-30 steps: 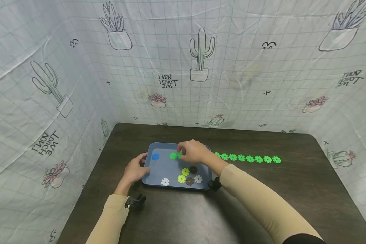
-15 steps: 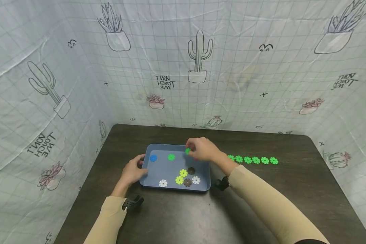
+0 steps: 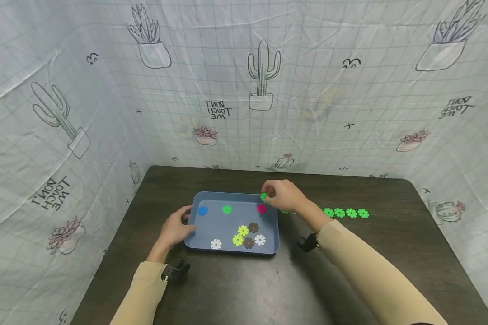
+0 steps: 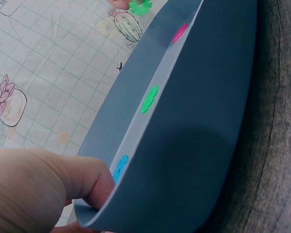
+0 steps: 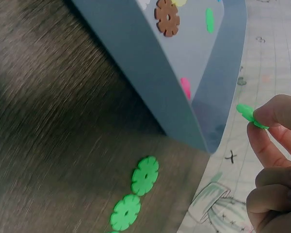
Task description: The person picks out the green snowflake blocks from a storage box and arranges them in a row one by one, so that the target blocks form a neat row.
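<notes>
My right hand (image 3: 285, 195) pinches a green notched plastic disc (image 5: 245, 112) between thumb and fingertips, raised over the tray's back right corner. At the left end of the blue-grey tray (image 3: 223, 228), my left hand (image 3: 175, 229) grips the wall, thumb inside and fingers outside. Inside the tray, a blue disc (image 3: 203, 211), a green disc (image 3: 226, 209) and a pink disc (image 3: 261, 209) lie along the back. Nearer the front are yellow discs (image 3: 242, 230), brown discs (image 3: 253, 227) and white discs (image 3: 216, 244).
To the right of the tray, several green discs (image 3: 339, 212) form a row on the dark wooden table (image 3: 244, 289); my right wrist and forearm hide part of it. A patterned cloth (image 3: 211, 63) hangs behind the table and along its sides.
My right hand has lifted the green disc off the tray and carried it rightward to the back right corner, uncovering the pink disc. My left hand keeps its hold on the tray.
</notes>
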Tool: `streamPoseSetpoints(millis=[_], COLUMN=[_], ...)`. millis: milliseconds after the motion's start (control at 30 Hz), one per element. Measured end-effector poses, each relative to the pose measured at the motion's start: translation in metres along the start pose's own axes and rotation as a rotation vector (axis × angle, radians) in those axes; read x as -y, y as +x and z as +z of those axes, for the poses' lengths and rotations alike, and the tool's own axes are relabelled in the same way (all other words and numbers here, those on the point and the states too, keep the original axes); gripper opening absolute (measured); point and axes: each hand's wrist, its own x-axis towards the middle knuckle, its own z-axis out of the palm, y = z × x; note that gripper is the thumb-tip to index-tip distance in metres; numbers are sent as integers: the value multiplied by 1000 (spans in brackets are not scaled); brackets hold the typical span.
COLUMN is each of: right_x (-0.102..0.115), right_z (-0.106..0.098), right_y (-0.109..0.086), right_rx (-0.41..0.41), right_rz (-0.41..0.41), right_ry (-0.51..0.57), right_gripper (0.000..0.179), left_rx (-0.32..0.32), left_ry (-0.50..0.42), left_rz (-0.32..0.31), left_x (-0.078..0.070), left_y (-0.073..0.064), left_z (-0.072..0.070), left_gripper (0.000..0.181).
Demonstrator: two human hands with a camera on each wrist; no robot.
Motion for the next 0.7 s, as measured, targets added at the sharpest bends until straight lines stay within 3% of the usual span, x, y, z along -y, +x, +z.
streamPoseSetpoints(millis=[700], right_x=[-46], right_z=[-15], right_y=[-29], right_rx=[-61], right_rz=[103], right_ry=[21], right_gripper=[21], left_rx=[0], left_ry=[5], left_rz=[-8], left_x=[-2], left_y=[-1], left_z=[0], left_gripper=[70])
